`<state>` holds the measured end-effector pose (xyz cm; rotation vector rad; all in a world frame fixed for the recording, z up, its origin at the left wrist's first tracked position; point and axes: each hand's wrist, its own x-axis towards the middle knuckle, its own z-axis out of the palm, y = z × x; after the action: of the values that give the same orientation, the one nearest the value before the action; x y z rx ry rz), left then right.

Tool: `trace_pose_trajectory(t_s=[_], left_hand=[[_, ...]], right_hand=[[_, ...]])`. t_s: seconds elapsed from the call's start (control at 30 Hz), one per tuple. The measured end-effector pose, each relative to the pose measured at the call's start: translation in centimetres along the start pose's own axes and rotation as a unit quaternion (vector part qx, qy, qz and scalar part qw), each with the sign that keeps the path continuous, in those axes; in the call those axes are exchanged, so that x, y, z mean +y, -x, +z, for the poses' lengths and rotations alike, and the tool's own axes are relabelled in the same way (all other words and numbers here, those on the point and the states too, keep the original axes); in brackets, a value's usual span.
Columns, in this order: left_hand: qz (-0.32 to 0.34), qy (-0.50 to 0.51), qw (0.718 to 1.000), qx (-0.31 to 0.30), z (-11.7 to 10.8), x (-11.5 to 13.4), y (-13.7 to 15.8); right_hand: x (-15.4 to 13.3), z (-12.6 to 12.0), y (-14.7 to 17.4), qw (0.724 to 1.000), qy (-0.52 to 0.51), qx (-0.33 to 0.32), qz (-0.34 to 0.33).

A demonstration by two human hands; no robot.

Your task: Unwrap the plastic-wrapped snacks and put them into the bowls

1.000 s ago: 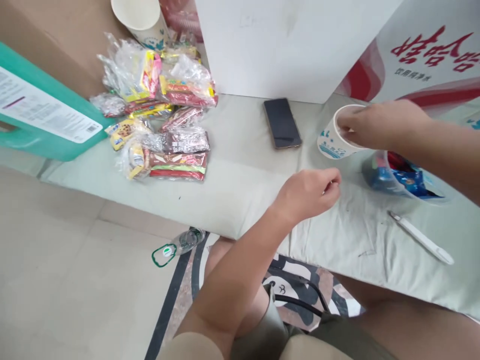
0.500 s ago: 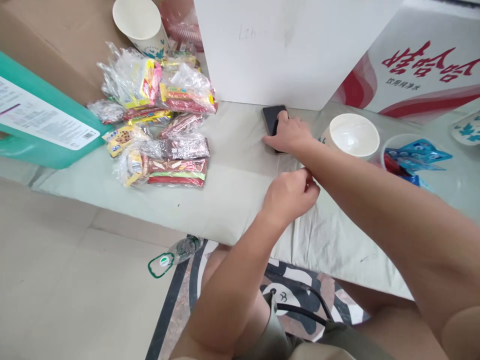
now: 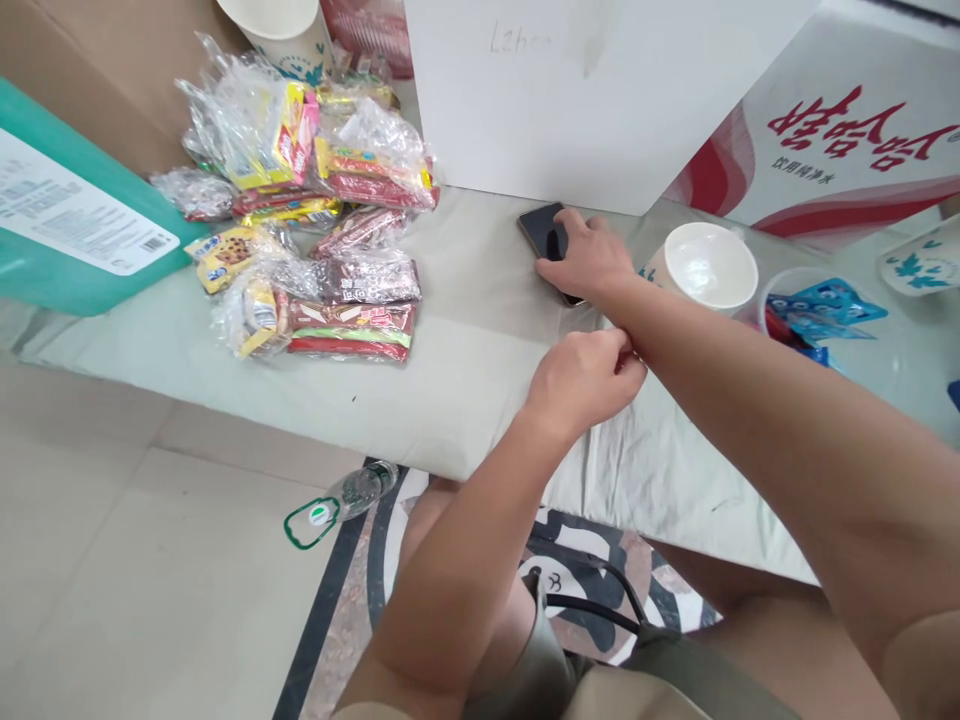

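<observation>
A dark smartphone (image 3: 541, 226) lies on the cloth-covered table in front of the white box. My right hand (image 3: 591, 258) is over it, thumb at its left edge and index finger near its upper right edge. The palm hides the phone's lower right part. Just below, my left hand (image 3: 581, 375) is closed in a fist, back of the hand up, against the underside of my right forearm. Whatever its fingers may hold is hidden. Right of my right hand stands a white paper cup (image 3: 711, 265).
Several wrapped snacks (image 3: 352, 325) are piled left, beside a teal container (image 3: 75, 200). Behind are a white box (image 3: 540, 110) and a red-and-white carton (image 3: 847, 130). A clear tub (image 3: 780, 290) with blue packets stands right. Below the table edge lies a plastic bottle (image 3: 367, 488).
The view has shifted slightly. The phone sits a little more slanted under my right hand, and its index finger is stretched further along the upper edge. My left fist stays at the right forearm.
</observation>
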<state>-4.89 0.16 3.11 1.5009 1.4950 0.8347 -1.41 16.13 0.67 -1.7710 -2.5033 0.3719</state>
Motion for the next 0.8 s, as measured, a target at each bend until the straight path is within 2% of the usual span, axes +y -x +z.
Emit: trace_pose_trajectory(t_s=[0.17, 0.23, 0.27, 0.33, 0.4, 0.47, 0.5, 0.57, 0.63, 0.7, 0.8], left_hand=[[0.006, 0.037, 0.999, 0.025, -0.3, 0.0, 0.6], [0.017, 0.064, 0.995, 0.078, -0.6, 0.1, 0.9], [0.03, 0.082, 0.987, 0.133, -0.8, 0.1, 1.1], [0.082, 0.122, 0.951, 0.271, -1.5, 0.1, 1.3], [0.151, 0.153, 0.893, 0.395, -2.3, -0.1, 1.4], [0.204, 0.169, 0.839, 0.475, -3.3, -0.5, 1.5], [0.215, 0.174, 0.821, 0.499, -3.7, -0.8, 1.6], [0.22, 0.182, 0.8, 0.528, -4.3, -1.5, 1.6], [0.215, 0.182, 0.802, 0.527, -4.6, -2.0, 1.7], [0.207, 0.165, 0.809, 0.524, -4.8, -2.5, 1.7], [0.191, 0.155, 0.808, 0.536, -5.0, -2.6, 1.7]], right_hand=[[-0.1, -0.6, 0.2, 1.0, 0.007, -0.018, 0.005], [-0.9, -1.4, 0.8, 0.999, 0.023, -0.013, 0.019], [-1.6, -1.8, 1.2, 0.999, 0.028, 0.002, 0.019], [-3.4, -2.4, 2.1, 0.999, 0.007, 0.034, -0.037], [-5.9, -2.2, 2.7, 0.986, -0.048, 0.024, -0.158], [-8.5, -1.0, 2.8, 0.961, -0.102, -0.026, -0.257], [-9.8, -0.2, 2.7, 0.952, -0.117, -0.053, -0.277], [-11.9, 1.7, 2.3, 0.947, -0.129, -0.089, -0.279], [-13.3, 3.3, 1.8, 0.949, -0.131, -0.103, -0.269], [-13.9, 4.1, 1.6, 0.95, -0.131, -0.099, -0.264], [-13.3, 3.9, 2.1, 0.95, -0.156, -0.075, -0.261]])
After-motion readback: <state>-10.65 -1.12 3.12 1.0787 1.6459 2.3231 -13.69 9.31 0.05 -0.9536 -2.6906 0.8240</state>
